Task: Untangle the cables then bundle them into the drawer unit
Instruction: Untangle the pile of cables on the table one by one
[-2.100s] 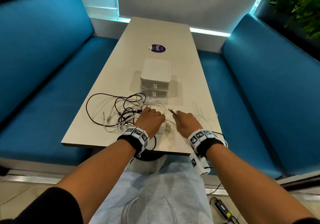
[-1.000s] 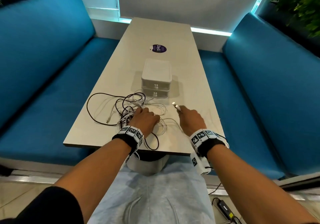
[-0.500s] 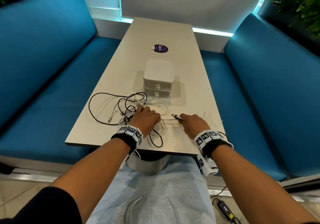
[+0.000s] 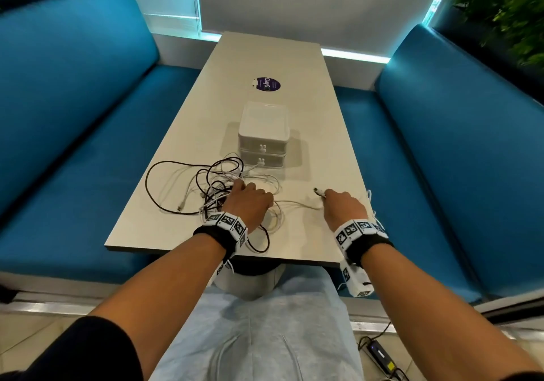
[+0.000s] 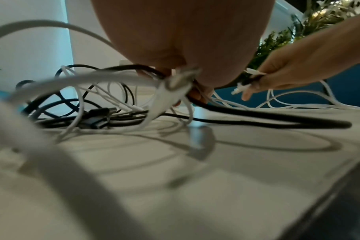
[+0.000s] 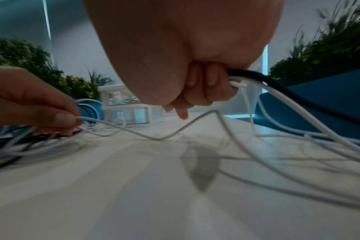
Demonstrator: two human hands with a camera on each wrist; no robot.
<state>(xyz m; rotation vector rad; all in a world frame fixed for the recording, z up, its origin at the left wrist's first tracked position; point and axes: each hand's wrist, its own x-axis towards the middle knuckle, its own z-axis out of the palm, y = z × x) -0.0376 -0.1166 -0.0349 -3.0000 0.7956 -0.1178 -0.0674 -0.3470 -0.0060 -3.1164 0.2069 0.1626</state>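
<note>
A person's right hand (image 4: 344, 208) is pinching a white cable (image 4: 294, 204) running leftward to the tangle (image 4: 212, 186) the left hand (image 4: 250, 204) is gripping.

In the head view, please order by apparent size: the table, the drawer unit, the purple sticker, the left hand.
1. Table
2. Drawer unit
3. Left hand, though it is nearer the camera, so this is uncertain
4. Purple sticker
</note>
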